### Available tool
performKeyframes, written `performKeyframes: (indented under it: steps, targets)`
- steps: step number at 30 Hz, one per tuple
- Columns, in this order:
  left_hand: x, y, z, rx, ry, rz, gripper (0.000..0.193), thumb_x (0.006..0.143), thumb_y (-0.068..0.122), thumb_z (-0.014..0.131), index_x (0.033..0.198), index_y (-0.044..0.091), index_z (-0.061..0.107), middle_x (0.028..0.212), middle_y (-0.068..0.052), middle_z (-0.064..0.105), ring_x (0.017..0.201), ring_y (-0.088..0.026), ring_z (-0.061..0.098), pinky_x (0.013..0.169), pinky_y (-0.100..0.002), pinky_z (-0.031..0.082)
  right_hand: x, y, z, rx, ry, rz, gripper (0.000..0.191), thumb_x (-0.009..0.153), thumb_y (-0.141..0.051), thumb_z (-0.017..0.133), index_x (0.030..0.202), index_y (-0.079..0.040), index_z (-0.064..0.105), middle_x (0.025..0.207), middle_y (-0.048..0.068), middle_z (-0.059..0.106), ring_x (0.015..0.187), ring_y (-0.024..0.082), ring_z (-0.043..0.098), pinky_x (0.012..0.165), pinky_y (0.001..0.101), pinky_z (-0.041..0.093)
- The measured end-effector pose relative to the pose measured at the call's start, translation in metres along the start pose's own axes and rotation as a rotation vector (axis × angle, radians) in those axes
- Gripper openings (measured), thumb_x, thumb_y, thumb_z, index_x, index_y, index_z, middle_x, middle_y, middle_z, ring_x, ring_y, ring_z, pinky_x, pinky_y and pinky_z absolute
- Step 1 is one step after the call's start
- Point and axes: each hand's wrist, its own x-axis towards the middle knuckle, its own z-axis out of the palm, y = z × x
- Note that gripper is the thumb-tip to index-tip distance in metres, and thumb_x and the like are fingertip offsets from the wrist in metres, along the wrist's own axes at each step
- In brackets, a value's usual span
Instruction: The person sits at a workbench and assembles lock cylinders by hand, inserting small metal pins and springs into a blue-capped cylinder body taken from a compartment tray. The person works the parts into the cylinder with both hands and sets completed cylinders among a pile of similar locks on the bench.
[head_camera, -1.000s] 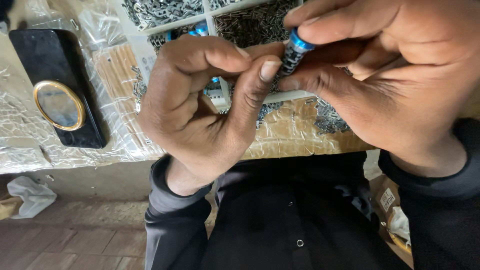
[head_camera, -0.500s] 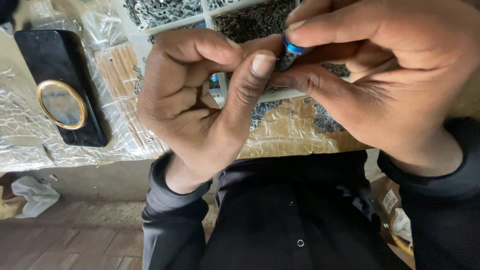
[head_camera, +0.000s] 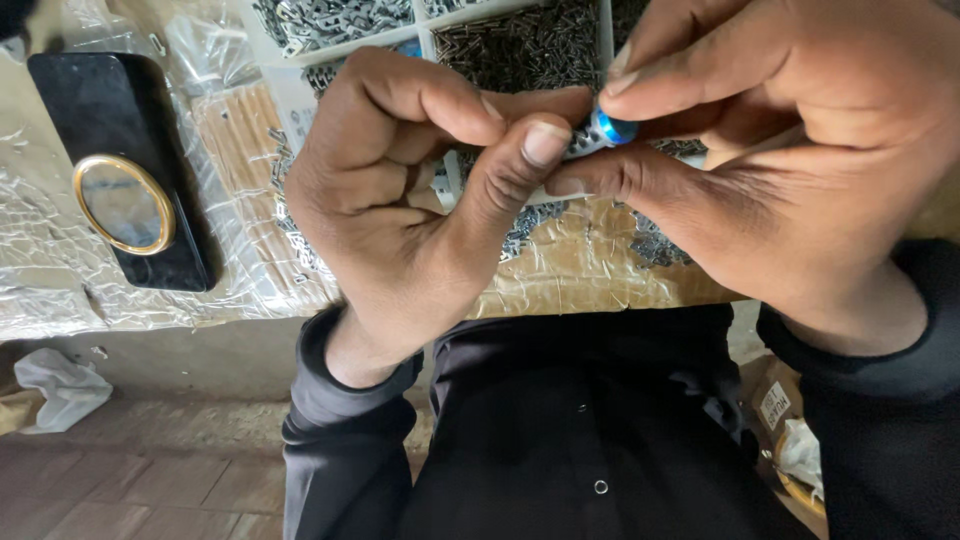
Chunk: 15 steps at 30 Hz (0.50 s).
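My left hand (head_camera: 410, 200) and my right hand (head_camera: 790, 160) meet above the table's front edge, both pinching one small cylindrical part with a blue band and a ribbed metal end (head_camera: 598, 132). My left thumb and forefinger press on its metal end. My right thumb and fingers close over the blue end, hiding most of it. Behind the hands lies a white divided tray (head_camera: 425, 40) filled with several small dark metal pieces.
A black phone with a gold oval ring (head_camera: 125, 185) lies at the left on crinkled clear plastic (head_camera: 60, 290) covering the table. A bundle of thin pale sticks (head_camera: 250, 170) lies beside it. A white rag (head_camera: 60, 385) sits on the brick floor below.
The small blue-banded part has sunk deeper between my fingers, with less of it showing. Both hands have closed in a little tighter around it.
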Motion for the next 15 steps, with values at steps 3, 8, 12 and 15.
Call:
performKeyframes:
  steps: [3, 8, 12, 15]
  targets:
    - [-0.001, -0.001, -0.002, 0.022, -0.035, 0.028, 0.019, 0.111, -0.004, 0.070, 0.113, -0.001, 0.052, 0.098, -0.016, 0.070, 0.106, -0.022, 0.078, 0.086, -0.027, 0.065, -0.003, 0.007, 0.000, 0.031, -0.001, -0.043, 0.034, 0.093, 0.001, 0.085, 0.109, 0.011, 0.057, 0.109, 0.024, 0.067, 0.089, 0.020, 0.074, 0.069, 0.0231, 0.063]
    - [-0.001, 0.000, -0.004, 0.022, -0.033, 0.016, 0.020, 0.112, -0.005, 0.072, 0.111, -0.002, 0.052, 0.099, -0.016, 0.069, 0.106, -0.022, 0.079, 0.087, -0.027, 0.065, -0.009, 0.009, -0.001, -0.008, -0.009, -0.025, 0.029, 0.086, 0.004, 0.084, 0.100, 0.012, 0.060, 0.101, 0.026, 0.069, 0.070, 0.013, 0.068, 0.055, 0.0211, 0.053]
    - [0.000, 0.001, -0.005, 0.055, -0.053, 0.016, 0.022, 0.108, -0.007, 0.072, 0.111, -0.002, 0.051, 0.100, -0.016, 0.071, 0.104, -0.021, 0.078, 0.085, -0.026, 0.066, 0.001, 0.004, 0.003, 0.026, 0.006, -0.013, 0.028, 0.085, 0.007, 0.086, 0.102, 0.011, 0.063, 0.103, 0.025, 0.069, 0.074, 0.014, 0.068, 0.059, 0.0207, 0.055]
    - [0.000, 0.004, -0.006, 0.087, -0.052, 0.011, 0.026, 0.107, -0.007, 0.077, 0.109, -0.002, 0.052, 0.099, -0.016, 0.069, 0.102, -0.019, 0.078, 0.082, -0.023, 0.067, 0.012, 0.001, 0.004, 0.053, -0.005, -0.091, 0.030, 0.087, 0.007, 0.088, 0.106, 0.010, 0.064, 0.106, 0.024, 0.067, 0.089, 0.022, 0.071, 0.072, 0.0254, 0.062]
